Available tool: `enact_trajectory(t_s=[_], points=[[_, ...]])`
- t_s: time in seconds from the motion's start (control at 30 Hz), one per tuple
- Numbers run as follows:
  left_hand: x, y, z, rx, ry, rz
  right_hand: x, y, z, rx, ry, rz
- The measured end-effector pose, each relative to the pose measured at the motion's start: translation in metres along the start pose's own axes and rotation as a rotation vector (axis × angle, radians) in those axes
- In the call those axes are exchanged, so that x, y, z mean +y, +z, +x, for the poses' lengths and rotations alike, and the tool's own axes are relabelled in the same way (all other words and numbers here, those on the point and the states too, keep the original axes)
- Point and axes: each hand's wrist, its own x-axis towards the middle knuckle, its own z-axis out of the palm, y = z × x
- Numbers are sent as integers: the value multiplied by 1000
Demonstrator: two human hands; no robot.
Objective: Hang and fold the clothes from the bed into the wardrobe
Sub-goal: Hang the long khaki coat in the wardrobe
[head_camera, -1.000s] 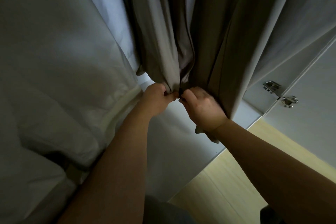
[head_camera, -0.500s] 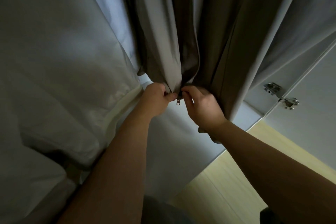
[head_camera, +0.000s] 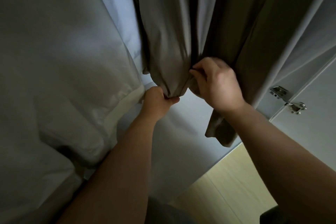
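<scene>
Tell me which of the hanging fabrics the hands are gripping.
The dark taupe garment in the middle: the left hand pinches its bottom edge, the right hand grips it slightly higher. The white fabric to its left is not gripped.

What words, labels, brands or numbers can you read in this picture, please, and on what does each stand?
None: no text can be read anywhere in the view.
Garment: no label or print shows.
Hinge: any stamp on it is too small to read.
</scene>
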Motion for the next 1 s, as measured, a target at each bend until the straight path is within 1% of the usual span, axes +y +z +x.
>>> enact_trajectory(t_s=[0.13, 0.17, 0.2, 0.27, 0.33, 0.4, 0.5, 0.57, 0.7, 0.73, 0.77, 0.87, 0.9, 1.0], points=[[4, -1, 2, 45, -44, 58, -11, -5, 1, -40, -19, 0], [8, -3, 2, 78, -53, 35, -12, -4, 0, -39, -19, -4], [14, -6, 3, 133, -63, -31, -12, -4, 0, -37, -22, -9], [24, -10, 0, 336, -53, -173, -13, -4, 1, -33, -25, -13], [36, -8, -5, 527, 47, -150, -15, -4, 4, -32, -22, -25], [43, -6, -8, 654, 121, -121, -17, -4, 4, -31, -16, -40], [49, -7, -11, 789, 111, -86, -23, -8, 6, -55, -12, -57], [50, -8, -11, 796, 139, -39, -27, -12, 7, -69, -16, -62], [57, -7, -11, 688, 326, -53, -29, -24, 16, -123, -21, -97], [60, -4, -11, 648, 350, -63, -29, -26, 19, -150, -20, -99], [63, 0, -11, 602, 334, -77, -27, -28, 22, -184, -18, -93], [62, 15, -7, 487, 192, -126, -24, -34, 33, -293, -54, -139], [59, 17, -3, 464, 164, -150, -22, -37, 38, -283, -82, -162], [55, 18, 9, 451, 139, -194, -24, -49, 61, -117, -122, -174]])
